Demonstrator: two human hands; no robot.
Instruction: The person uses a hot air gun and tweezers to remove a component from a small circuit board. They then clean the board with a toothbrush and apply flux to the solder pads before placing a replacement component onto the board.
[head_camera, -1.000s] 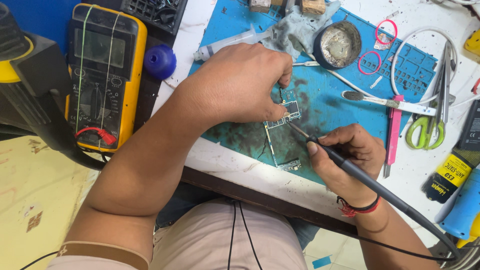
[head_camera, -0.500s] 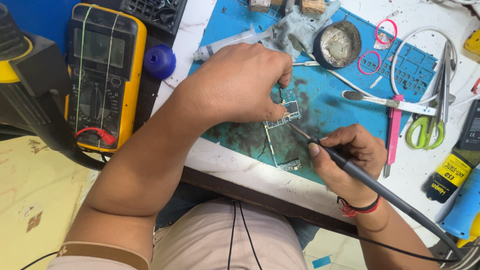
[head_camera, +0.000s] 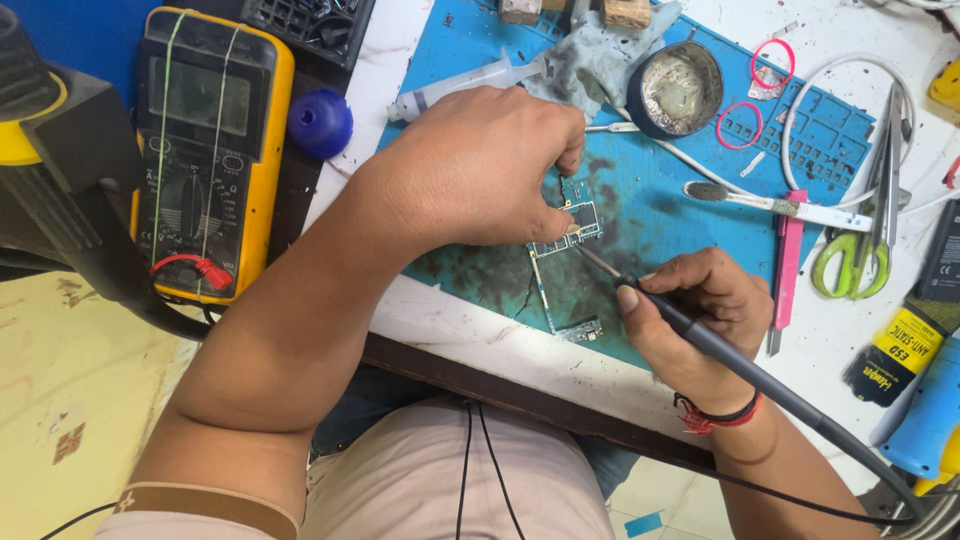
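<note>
Circuit board (head_camera: 565, 262), narrow and L-shaped, lies flat on the blue mat (head_camera: 660, 215), near the mat's front edge. Left hand (head_camera: 480, 170) rests over the board's upper end; its fingers (head_camera: 573, 158) are curled and pinch down on the board there, holding it against the mat. Right hand (head_camera: 700, 310) sits just in front and to the right of the board, fingers closed around the dark handle of a soldering iron (head_camera: 700, 335), pen-style grip. Iron tip touches the board's upper part, just below the left fingertips. Iron cable runs off from the right hand toward the lower right. A red and black band sits on the right wrist.

Dark stains mark the mat around the board. Behind the board on the mat: a round metal tin (head_camera: 675, 88), a grey rag (head_camera: 590, 55), a plastic syringe (head_camera: 460, 85). Right of the board: a pink-handled knife (head_camera: 785, 262), then green-handled scissors (head_camera: 848, 262) on the white tabletop (head_camera: 450, 320). Two pink rubber rings (head_camera: 772, 62) lie beyond the tin. Left of the mat: a blue cap (head_camera: 320, 122) and a yellow multimeter (head_camera: 205, 150).
</note>
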